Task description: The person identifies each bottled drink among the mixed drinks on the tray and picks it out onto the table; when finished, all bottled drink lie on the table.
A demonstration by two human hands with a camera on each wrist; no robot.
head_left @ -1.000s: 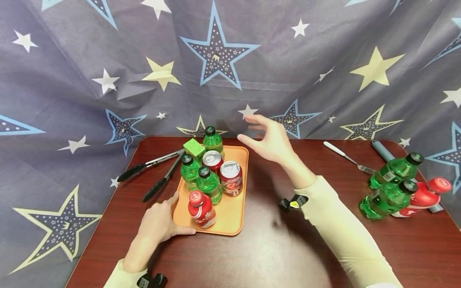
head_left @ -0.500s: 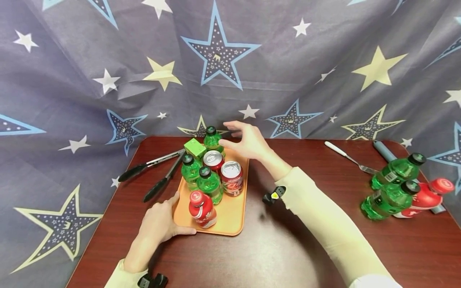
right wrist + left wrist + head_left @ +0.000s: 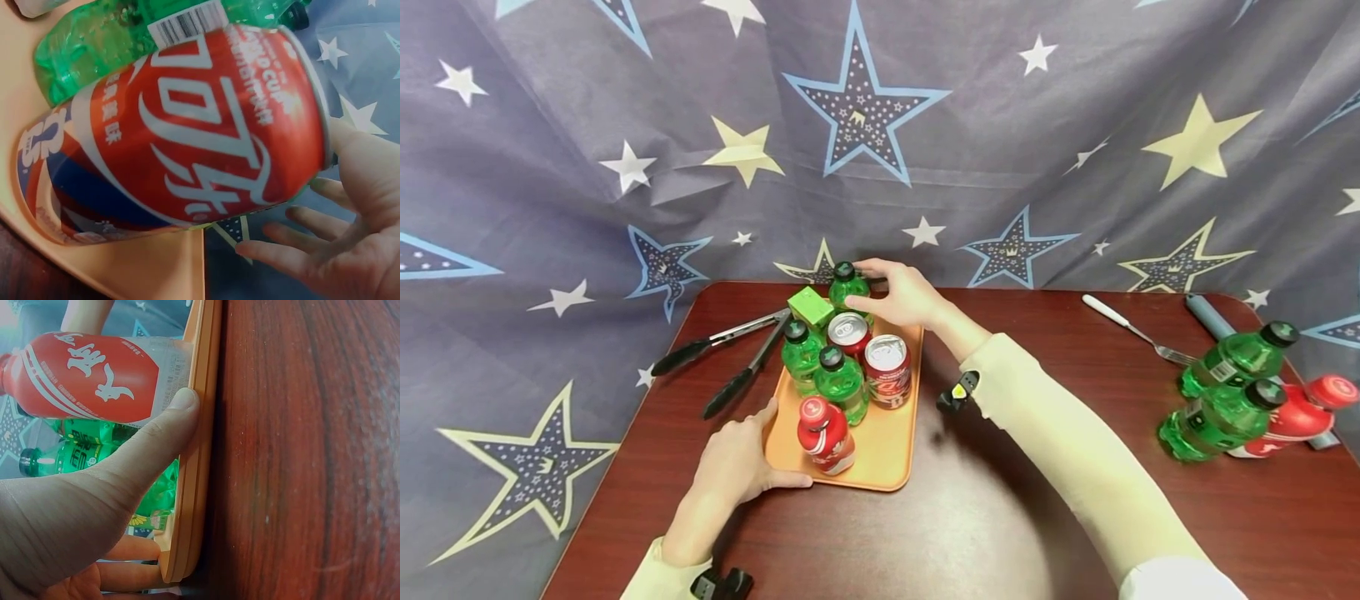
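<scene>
An orange tray (image 3: 891,450) carries green bottles, red cans, a green box (image 3: 811,308) and a red bottle (image 3: 826,442). My left hand (image 3: 737,458) spreads round the tray's front-left corner. Its thumb lies along the front rim by the red bottle, its fingers along the left side. At the tray's back, my right hand (image 3: 902,294) is beside a green bottle (image 3: 842,292), thumb in front and fingers reaching behind. In the right wrist view, a red can (image 3: 175,137) covers its thumb and much of that bottle, and its other fingers look loosely spread. Firm contact there cannot be told.
Tongs with black handles (image 3: 679,358) lie spread at the tray's left. To the far right are a white-handled fork (image 3: 1105,312), a grey bar (image 3: 1210,317), two green bottles (image 3: 1213,425) and a red bottle (image 3: 1296,412). A starry cloth (image 3: 962,150) hangs behind the table.
My right hand has moved left from above the table to the green bottle at the tray's back. The left hand has stayed at the tray's corner.
</scene>
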